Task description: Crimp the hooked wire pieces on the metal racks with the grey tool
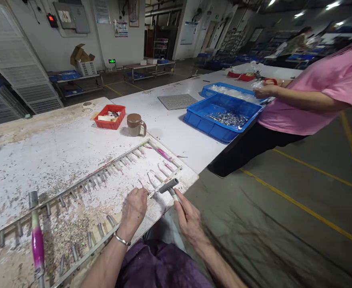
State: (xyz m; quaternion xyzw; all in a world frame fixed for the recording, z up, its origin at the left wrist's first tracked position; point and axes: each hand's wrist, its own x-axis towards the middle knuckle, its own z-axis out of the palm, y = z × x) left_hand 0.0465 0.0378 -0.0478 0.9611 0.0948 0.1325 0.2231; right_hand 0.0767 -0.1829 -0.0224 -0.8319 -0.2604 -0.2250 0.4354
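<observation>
My left hand [135, 206] is closed in a loose fist on the near rail of a long metal rack [83, 182] that lies across the worn white table [44, 148]. What its fingers hold is hidden. My right hand [188, 216] grips the stem of a grey T-shaped tool [169, 187], whose head sits at the rack's near right end. Thin hooks [161, 170] with pink tips hang from the rack's bars. A pink-coated handle [38, 244] lies at the rack's left end.
A brown mug [135, 124] and a red tray [110, 117] stand behind the rack. Farther right are two blue bins [206, 120], one with small metal parts. A person in a pink shirt [323, 88] works at that table's edge. Concrete floor with yellow lines lies to my right.
</observation>
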